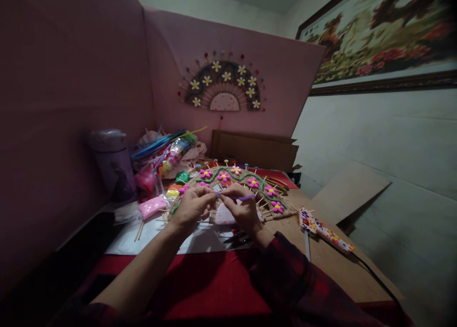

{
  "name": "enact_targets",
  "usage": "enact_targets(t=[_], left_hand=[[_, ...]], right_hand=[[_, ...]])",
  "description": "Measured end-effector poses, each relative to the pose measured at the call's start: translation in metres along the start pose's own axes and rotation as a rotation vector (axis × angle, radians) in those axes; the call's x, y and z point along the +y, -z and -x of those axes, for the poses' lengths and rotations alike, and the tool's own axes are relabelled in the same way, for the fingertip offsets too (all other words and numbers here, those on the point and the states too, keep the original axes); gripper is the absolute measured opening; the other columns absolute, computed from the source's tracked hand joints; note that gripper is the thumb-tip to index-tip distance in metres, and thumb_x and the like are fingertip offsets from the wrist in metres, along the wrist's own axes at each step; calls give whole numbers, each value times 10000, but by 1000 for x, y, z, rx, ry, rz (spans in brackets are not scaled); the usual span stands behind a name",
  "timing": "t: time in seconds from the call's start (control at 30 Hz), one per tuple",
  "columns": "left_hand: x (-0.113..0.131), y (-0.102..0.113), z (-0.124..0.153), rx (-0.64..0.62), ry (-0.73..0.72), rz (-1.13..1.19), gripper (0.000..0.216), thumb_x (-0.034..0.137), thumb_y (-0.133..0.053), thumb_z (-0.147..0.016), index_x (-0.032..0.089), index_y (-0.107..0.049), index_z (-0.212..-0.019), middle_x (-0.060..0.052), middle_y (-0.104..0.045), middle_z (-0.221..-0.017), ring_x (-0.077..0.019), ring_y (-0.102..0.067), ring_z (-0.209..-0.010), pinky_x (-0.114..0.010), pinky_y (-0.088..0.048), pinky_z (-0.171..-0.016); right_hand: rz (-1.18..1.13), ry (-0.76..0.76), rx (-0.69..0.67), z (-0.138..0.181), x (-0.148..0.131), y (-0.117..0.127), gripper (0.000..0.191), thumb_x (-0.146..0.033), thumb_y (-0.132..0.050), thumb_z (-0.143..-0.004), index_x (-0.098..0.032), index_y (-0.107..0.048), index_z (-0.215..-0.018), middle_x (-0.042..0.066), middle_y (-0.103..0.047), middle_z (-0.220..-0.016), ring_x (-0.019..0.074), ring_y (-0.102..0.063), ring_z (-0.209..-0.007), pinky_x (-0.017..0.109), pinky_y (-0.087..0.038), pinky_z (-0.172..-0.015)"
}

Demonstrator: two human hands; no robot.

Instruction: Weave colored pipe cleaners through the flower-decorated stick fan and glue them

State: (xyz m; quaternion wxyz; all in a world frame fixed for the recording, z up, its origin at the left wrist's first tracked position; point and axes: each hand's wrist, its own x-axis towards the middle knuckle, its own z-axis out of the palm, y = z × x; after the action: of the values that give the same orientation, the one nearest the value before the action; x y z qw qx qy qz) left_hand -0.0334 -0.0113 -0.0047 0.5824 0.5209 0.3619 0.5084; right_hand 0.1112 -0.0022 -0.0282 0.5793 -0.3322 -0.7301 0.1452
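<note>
My left hand (193,207) and my right hand (242,208) meet above a half-round fan of wooden sticks (235,186) that carries pink clay flowers and a wavy green strip. Both hands pinch a thin purple strand (246,197) between fingertips, its free end poking out to the right of my right hand. The fan lies on a white sheet (171,239) over a red cloth (200,279). The part of the fan under my hands is hidden.
A purple flask (112,163) stands at the left. Bags of coloured clay and sticks (167,155) pile behind, a pink clay packet (153,206) lies beside the fan. A patterned glue gun (323,229) with cord rests right. A finished fan (223,86) hangs on the pink wall; cardboard (255,148) leans behind.
</note>
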Motion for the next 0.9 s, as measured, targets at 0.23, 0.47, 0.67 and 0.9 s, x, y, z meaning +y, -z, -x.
enact_targets(t=[0.23,0.47,0.67,0.9], left_hand=[[-13,-14,3,232,-35,169,178,257,-662,-608,135,-533,-596,42,-514,-493,-43,-425,-417,-155,-310,-406],[-14,-11,1,121,-86,53,218,316,-636,-667,127,-534,-625,35,-527,-526,-29,-366,-361,-158,-282,-350],[-4,0,0,-10,-33,-78,251,360,-631,-680,120,-559,-654,8,-559,-553,-38,-402,-360,-163,-300,-339],[1,6,0,-75,-7,-181,250,350,-646,-661,130,-556,-584,12,-536,-486,-37,-372,-331,-161,-277,-317]], right_hand=[[307,259,0,10,-2,-8,120,-159,-521,-795,-198,-626,-837,51,-607,-770,183,-512,-756,349,-424,-712],[268,165,42,8,-5,-6,110,-160,-510,-800,-193,-602,-749,35,-582,-711,176,-502,-720,327,-408,-683],[169,171,1,0,-1,1,105,-162,-529,-781,-192,-607,-717,21,-565,-672,161,-499,-681,305,-408,-652],[108,107,-16,-1,-3,4,72,-195,-567,-775,-189,-612,-719,14,-574,-667,144,-505,-638,274,-408,-587]])
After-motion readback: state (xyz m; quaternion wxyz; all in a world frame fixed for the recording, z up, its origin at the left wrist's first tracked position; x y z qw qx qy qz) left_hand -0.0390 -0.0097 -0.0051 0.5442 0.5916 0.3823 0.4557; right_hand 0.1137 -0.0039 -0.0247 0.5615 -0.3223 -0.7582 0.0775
